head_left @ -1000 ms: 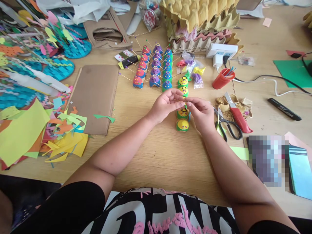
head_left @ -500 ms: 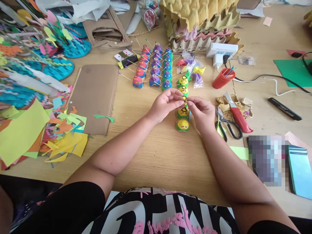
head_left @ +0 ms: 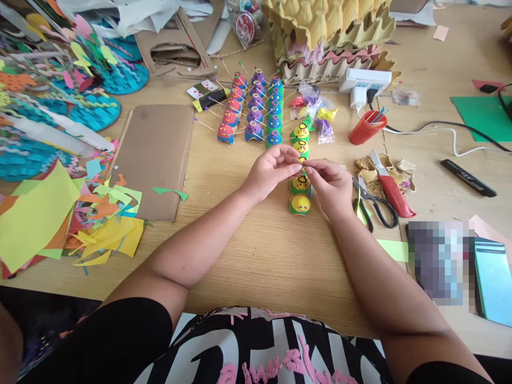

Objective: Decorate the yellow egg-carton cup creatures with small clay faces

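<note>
Over a row of yellow-and-green egg-carton figures with smiley faces, my left hand (head_left: pixel 272 169) and my right hand (head_left: pixel 330 184) meet fingertip to fingertip. Both pinch at the same spot, on something small and dark that is too tiny to name. One figure of the row is mostly hidden behind my fingers. Just below them sits a figure (head_left: pixel 300 185) with a black loop on top. The nearest figure (head_left: pixel 300 205) has a bare yellow top. Farther off, two more figures (head_left: pixel 301 132) of the row carry dark loops too.
Rows of red figures (head_left: pixel 226 133), purple figures (head_left: pixel 254 130) and blue figures (head_left: pixel 274 137) with pins stand beyond. Scissors (head_left: pixel 376 205), a red-handled knife (head_left: pixel 394 192) and an orange cup (head_left: pixel 362 129) lie or stand rightward. A cardboard sheet (head_left: pixel 156 160) and paper scraps (head_left: pixel 112 234) are leftward.
My hands stay almost in place, fingertips still together over the yellow figures. The right fingers have shifted very slightly. The figures have not moved.
</note>
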Motion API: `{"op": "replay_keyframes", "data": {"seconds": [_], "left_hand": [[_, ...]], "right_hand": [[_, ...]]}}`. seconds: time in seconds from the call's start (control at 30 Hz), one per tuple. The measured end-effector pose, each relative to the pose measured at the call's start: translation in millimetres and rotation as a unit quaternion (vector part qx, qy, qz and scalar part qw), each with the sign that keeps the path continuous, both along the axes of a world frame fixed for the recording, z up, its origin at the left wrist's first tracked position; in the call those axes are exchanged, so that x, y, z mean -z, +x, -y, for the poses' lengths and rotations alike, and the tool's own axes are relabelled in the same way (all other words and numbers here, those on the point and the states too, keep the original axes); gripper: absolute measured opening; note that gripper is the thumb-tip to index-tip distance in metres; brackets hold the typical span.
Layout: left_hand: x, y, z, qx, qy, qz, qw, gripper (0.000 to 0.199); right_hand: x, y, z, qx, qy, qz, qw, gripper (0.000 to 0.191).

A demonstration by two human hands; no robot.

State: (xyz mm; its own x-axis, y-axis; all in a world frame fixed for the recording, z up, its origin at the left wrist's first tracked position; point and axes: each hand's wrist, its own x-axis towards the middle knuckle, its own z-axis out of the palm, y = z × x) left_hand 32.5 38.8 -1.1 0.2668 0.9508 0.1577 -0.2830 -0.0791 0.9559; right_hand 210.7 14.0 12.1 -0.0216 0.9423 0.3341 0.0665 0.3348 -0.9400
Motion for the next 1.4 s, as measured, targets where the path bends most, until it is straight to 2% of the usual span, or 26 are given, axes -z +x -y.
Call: {"op": "replay_keyframes", "data": {"seconds": [0.43,0.73,0.9,1.03,1.2,1.4], "left_hand": [[0.2,0.1,0.1,-0.01,0.014,-0.015,1.0,0.042],[2.5,-1.7,-1.7,0.014,0.004,-0.004,1.0,0.046],[0.2,-3.0,-1.0,0.026,-0.002,-0.001,1.0,0.05],[-0.2,-4.0,-0.8,0.039,-0.017,0.002,0.999,0.049],[2.8,-3.0,-1.9,0.04,0.005,0.007,0.999,0.045],[-4.7,-1.4,0.5,0.023,-0.024,0.033,0.999,0.044]], "right_hand": [[-1.6,-0.2,1.2,-0.006,-0.013,0.016,1.0,0.036],[1.6,0.6,-0.2,-0.033,-0.021,0.007,0.999,0.037],[-0.3,0.7,-0.4,-0.03,-0.007,0.005,1.0,0.032],[-3.1,-0.1,0.3,-0.021,-0.017,-0.015,1.0,0.034],[-4.1,-0.3,-0.3,-0.005,-0.023,-0.021,0.999,0.037],[1.2,0.5,-2.2,-0.011,-0.016,-0.026,0.999,0.038]]}}
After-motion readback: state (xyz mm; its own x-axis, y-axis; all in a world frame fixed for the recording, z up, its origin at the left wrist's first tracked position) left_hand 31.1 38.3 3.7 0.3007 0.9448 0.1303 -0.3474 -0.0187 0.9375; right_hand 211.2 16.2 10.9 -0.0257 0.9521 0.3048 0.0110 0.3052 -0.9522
